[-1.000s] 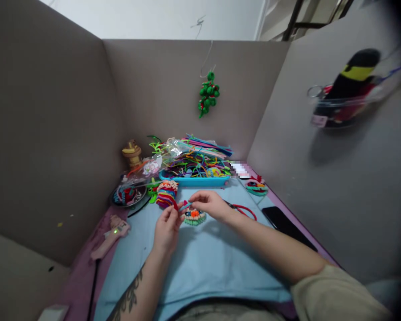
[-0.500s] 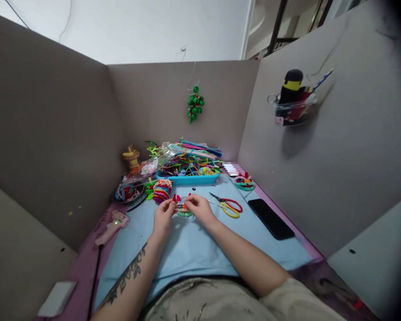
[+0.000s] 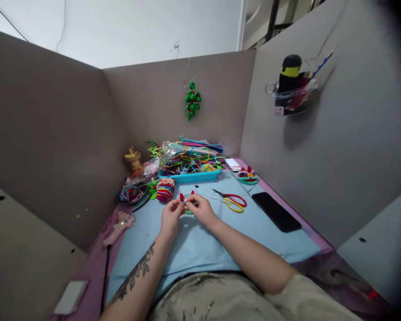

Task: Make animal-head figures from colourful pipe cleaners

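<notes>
My left hand [image 3: 170, 216] and my right hand [image 3: 200, 208] meet over the light blue mat [image 3: 200, 240], both pinching a small pipe-cleaner craft piece [image 3: 187, 199] with red tips and a green fringe. The fingers hide most of the piece. Red and yellow scissors [image 3: 232, 201] lie on the mat just right of my right hand. A striped multicoloured craft figure [image 3: 165, 189] sits just beyond my left hand.
A blue tray [image 3: 189, 176] heaped with coloured pipe cleaners stands at the back. A black phone [image 3: 276, 211] lies at the right, a pink glue gun [image 3: 118, 226] at the left, a dark dish [image 3: 131, 195] behind it. Grey partitions wall three sides; a green ornament [image 3: 193, 99] hangs on the back one.
The view has pulled back and tilted, showing more of the desk. My hands have come closer together and lifted the small craft piece slightly toward the tray.
</notes>
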A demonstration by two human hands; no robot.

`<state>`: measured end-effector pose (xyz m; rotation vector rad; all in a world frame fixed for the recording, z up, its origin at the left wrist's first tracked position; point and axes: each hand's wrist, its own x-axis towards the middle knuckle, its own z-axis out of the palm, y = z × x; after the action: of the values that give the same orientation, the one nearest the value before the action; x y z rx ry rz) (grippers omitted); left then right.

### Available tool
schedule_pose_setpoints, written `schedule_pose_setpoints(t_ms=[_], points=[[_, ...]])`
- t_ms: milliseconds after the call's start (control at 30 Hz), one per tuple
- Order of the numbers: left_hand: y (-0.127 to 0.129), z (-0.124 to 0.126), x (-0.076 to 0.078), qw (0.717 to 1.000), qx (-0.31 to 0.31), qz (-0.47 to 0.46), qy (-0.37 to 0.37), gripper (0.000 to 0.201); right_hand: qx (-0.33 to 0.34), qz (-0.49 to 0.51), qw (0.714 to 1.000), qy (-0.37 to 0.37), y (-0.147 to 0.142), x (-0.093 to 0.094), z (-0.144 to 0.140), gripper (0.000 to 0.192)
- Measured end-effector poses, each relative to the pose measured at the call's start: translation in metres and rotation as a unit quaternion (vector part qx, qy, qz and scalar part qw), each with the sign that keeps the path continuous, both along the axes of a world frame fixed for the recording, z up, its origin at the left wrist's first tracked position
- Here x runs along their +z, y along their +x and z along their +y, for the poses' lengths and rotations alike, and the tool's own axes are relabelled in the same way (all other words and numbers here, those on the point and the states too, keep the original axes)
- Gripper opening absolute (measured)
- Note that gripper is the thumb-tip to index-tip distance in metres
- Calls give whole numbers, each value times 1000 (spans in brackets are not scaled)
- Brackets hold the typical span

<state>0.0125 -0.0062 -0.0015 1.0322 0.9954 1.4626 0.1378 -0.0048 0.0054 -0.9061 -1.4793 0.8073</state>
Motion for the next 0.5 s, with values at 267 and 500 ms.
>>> schedule_pose_setpoints(t_ms=[267,500], points=[[1,-2,5,994,-65,-65,-52,36,-34,-41,998,34,6,2,-1,9],[0,-2,7,991,-78,-84,-70,36,19,1,999,-26,4,-8,6,9]])
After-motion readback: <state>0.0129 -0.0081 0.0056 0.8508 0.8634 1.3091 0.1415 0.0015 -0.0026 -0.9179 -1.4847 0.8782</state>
